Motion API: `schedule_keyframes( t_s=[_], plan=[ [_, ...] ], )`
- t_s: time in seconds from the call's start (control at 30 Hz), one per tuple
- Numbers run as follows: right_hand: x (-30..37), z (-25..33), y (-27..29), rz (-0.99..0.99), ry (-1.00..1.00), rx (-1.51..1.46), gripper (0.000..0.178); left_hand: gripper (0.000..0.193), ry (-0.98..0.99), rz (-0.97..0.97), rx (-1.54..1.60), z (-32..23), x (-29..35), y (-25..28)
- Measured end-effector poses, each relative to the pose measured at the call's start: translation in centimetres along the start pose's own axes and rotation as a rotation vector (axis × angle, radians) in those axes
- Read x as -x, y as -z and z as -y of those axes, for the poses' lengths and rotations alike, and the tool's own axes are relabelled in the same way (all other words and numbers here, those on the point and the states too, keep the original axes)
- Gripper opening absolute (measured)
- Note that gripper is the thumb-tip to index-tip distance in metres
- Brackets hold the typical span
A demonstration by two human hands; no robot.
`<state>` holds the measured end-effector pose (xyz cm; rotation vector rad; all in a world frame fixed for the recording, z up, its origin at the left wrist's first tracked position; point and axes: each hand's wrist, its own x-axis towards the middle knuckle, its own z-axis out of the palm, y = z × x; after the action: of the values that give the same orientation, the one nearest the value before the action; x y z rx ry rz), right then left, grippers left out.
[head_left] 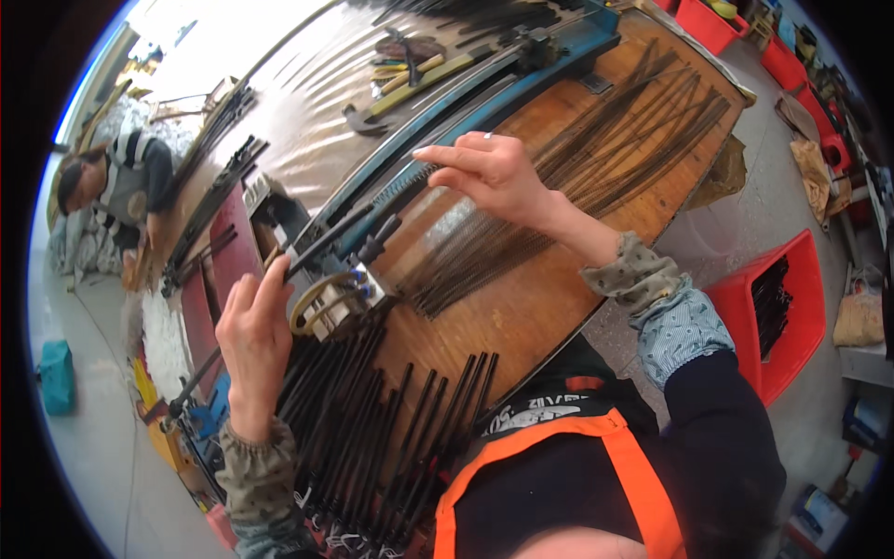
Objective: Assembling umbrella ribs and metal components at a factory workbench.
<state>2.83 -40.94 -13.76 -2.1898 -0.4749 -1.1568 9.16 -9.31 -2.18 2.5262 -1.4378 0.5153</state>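
Observation:
My left hand point(253, 326) is closed around a thin black tube point(328, 240), which slants up and right past a small metal clamp fixture point(340, 306) with a round ring. My right hand point(494, 175) is pinched at the end of a thin coil spring point(400, 189). That spring runs leftward from my fingertips along the long blue metal channel point(447, 149). Beneath my right wrist, a bundle of long brown coil springs point(577, 172) lies on the wooden table point(507, 321). Many black tubes point(372, 429) are piled near my body, beside my left forearm.
A hammer point(400, 98) and hand tools lie beyond the blue channel. A red bin point(778, 317) holding black parts stands at right, with more red bins point(712, 23) at the far right. Another person point(121, 182) bends over work at the far left.

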Motion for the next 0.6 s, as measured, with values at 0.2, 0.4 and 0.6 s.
schedule_keyframes(
  t_s=[0.2,0.4,0.6],
  plan=[
    [-0.7,0.4,-2.7,0.016,-0.124,-0.012,0.029,0.033,0.089,-0.047,0.067,2.5,3.2,0.4],
    [-1.0,-2.0,-4.5,0.266,-0.346,-0.012,0.02,0.02,0.266,-0.309,-0.173,8.4,7.6,6.5],
    [-10.5,5.5,-13.9,0.48,-0.255,-0.553,0.023,0.021,0.385,-0.377,-0.091,7.9,10.7,7.5]
  ],
)
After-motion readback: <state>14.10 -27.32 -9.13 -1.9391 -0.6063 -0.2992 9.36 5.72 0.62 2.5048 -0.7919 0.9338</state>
